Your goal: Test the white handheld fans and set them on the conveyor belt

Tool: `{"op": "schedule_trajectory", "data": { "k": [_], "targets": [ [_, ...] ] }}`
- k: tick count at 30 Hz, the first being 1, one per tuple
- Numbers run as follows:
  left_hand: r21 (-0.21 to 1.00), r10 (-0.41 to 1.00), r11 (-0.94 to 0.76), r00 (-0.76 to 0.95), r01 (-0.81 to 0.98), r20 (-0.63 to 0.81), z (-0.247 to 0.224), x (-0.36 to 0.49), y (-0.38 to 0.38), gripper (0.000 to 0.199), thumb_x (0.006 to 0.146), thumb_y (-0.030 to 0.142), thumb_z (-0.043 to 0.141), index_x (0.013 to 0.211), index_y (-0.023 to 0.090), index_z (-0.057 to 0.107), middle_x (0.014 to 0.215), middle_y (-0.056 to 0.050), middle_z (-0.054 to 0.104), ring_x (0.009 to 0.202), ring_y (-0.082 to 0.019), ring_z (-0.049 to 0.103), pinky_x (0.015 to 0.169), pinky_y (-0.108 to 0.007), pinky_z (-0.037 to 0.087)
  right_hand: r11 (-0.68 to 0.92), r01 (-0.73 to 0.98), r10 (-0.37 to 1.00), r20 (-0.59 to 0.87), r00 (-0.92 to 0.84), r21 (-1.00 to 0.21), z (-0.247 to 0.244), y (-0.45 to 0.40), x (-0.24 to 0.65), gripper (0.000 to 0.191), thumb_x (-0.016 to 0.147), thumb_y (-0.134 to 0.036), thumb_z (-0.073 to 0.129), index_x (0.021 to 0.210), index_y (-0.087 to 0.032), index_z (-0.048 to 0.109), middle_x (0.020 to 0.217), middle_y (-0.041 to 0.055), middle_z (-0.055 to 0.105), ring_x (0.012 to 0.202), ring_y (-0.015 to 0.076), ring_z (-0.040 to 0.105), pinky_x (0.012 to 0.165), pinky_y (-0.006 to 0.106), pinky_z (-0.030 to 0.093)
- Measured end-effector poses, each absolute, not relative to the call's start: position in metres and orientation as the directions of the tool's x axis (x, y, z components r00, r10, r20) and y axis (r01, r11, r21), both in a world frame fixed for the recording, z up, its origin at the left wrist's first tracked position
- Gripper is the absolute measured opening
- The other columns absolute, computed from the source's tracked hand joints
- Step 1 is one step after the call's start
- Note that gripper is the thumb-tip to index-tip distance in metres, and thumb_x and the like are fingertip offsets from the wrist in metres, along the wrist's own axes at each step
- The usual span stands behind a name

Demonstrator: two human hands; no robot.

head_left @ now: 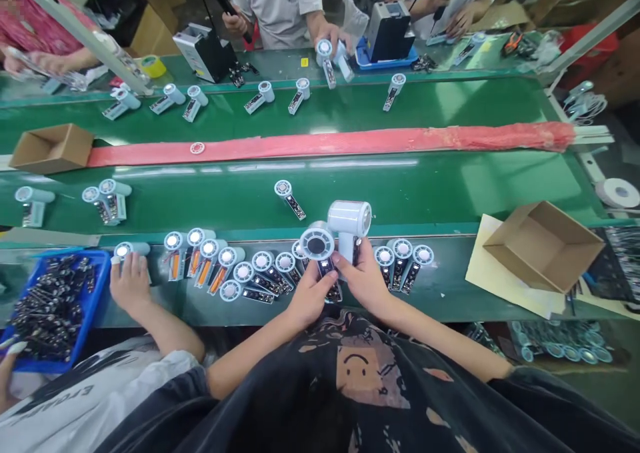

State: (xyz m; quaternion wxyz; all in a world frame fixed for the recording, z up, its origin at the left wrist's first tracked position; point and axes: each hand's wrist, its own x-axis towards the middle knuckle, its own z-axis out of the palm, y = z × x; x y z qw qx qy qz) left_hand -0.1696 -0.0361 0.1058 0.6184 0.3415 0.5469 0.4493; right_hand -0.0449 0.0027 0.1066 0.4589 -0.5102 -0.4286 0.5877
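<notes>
My left hand [311,294] is closed on the handle of a pale blue handheld fan [318,241], its round grille facing up and its circuit board exposed. My right hand [367,281] grips a second handheld fan [349,218], which lies with its barrel sideways just behind the first. Fingers of both hands almost meet between the two handles. Left of my hands, several fans [263,261] with bare boards lie in a row on the bench, some with orange parts in the handle. To the right lie three more fans [403,248]. One fan [283,188] rests on the green belt ahead.
A co-worker's hand [131,283] touches a fan at left, beside a blue tray [103,273] of circuit boards. An open cardboard box [543,246] sits at right. A red strip [300,141] divides the belts [425,180]. Across them, other people handle fans and tools.
</notes>
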Motion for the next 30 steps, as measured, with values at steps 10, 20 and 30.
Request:
{"op": "schedule_trajectory", "data": {
  "k": [10, 20, 30],
  "targets": [
    [0.794, 0.931, 0.312, -0.001, -0.521, -0.366, 0.148, -0.197, -0.028, 0.043, 0.067, 0.038, 0.089, 0.104, 0.023, 0.072, 0.088, -0.001, 0.074, 0.07, -0.014, 0.062, 0.069, -0.028, 0.052, -0.284, -0.223, 0.953, -0.25, -0.171, -0.932, 0.118, -0.001, -0.036, 0.043, 0.089, -0.041, 0.056, 0.13, -0.031, 0.052, 0.103, 0.0024, 0.072, 0.072, 0.0207, 0.066, 0.067, 0.04, 0.057],
    [0.876, 0.972, 0.192, -0.037, -0.443, -0.231, 0.149, -0.219, -0.035, 0.047, 0.067, 0.032, 0.092, 0.11, 0.025, 0.075, 0.111, -0.004, 0.079, 0.097, -0.02, 0.072, 0.092, -0.033, 0.055, -0.184, -0.391, 0.982, -0.151, -0.115, -0.902, 0.132, -0.023, -0.072, 0.051, 0.084, -0.034, 0.075, 0.131, -0.037, 0.056, 0.119, 0.0014, 0.073, 0.108, 0.0216, 0.069, 0.102, 0.047, 0.054],
    [0.852, 0.963, 0.264, 0.077, -0.451, -0.258, 0.154, -0.226, -0.037, 0.052, 0.067, 0.036, 0.091, 0.116, 0.026, 0.076, 0.115, -0.005, 0.079, 0.104, -0.022, 0.071, 0.1, -0.037, 0.052, -0.162, -0.453, 0.985, -0.168, -0.027, -0.877, 0.138, -0.033, -0.08, 0.053, 0.078, -0.031, 0.079, 0.125, -0.035, 0.057, 0.112, 0.0003, 0.075, 0.105, 0.0219, 0.07, 0.099, 0.046, 0.055]
  ]
}}
